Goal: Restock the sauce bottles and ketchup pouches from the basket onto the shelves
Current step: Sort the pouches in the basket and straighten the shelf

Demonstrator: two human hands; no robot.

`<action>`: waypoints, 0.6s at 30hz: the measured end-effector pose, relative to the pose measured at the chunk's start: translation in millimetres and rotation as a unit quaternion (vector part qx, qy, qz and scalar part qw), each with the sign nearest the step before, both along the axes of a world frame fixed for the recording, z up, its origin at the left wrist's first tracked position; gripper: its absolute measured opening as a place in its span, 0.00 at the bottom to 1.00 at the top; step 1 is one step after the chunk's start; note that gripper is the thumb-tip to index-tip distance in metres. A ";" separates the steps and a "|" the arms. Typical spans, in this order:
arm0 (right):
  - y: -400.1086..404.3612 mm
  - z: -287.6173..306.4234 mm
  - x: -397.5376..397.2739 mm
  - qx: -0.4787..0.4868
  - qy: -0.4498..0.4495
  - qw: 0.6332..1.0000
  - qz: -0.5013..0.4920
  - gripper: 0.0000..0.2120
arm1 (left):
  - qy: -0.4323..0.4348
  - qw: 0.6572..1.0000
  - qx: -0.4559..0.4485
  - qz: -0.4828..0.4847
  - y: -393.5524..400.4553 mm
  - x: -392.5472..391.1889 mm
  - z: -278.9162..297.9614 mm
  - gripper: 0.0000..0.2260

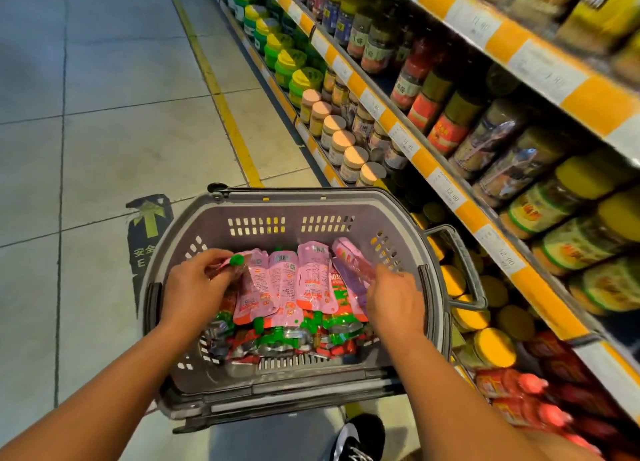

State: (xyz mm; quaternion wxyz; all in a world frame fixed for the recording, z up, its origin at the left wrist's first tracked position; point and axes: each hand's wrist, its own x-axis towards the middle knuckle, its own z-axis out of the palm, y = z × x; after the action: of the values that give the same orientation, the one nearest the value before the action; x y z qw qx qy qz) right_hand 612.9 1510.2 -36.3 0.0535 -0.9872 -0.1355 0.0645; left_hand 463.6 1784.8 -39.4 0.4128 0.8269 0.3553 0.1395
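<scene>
The ketchup pouches (pixel 287 284) are lying in a grey plastic basket (pixel 346 211) that is sitting on the floor in front of the person. Four pink pouches are lying side by side on top, with their backs facing up and their spouts pointing toward the person. Under them a heap of red and green pouches is showing, too many and too mixed up to count.

The left hand (pixel 194 287) is pinching the pouch with the green cap (pixel 237 260) at the left end of the row, with fingers curled round its top. The right hand (pixel 393 297) is gripping the purple-looking pouch (pixel 353 270) at the right end, holding it by its edge.

I think these pouches are soft, squishy and light. Their shiny skin is probably slippery, so a good place to hold one is the stiff part near the cap. Squeezing the belly hard could make it burst.

No sauce bottles are showing in the basket.

To the right, the shelves (pixel 433 162) are packed with jars, and more red pouches (pixel 519 391) are sitting on the bottom shelf. One black shoe (pixel 360 436) is peeking out below the basket.
</scene>
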 end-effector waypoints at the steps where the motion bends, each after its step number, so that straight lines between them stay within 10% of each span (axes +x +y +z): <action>1: -4.5 2.9 -0.4 0.018 -0.010 1.000 -0.009 0.09 | -0.015 0.999 -0.026 0.010 -0.3 -0.6 2.2 0.08; 5: -18.4 18.3 -7.3 0.107 -0.022 0.993 -0.045 0.06 | -0.066 0.993 -0.088 0.040 -0.7 -6.2 14.2 0.02; 11: -43.2 45.9 -24.0 0.243 0.014 0.966 -0.084 0.04 | -0.130 0.976 -0.168 0.052 -15.8 -15.6 31.4 0.27; 18: -84.0 91.4 -44.5 0.388 -0.040 0.908 -0.153 0.05 | -0.215 0.933 -0.282 0.060 -58.9 1.2 84.0 0.06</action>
State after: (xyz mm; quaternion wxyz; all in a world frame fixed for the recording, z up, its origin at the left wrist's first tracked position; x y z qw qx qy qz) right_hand 568.4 1426.1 55.2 0.4359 -0.8990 0.0013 -0.0420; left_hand 464.9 1725.9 44.6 0.6863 0.6039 0.3319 0.2326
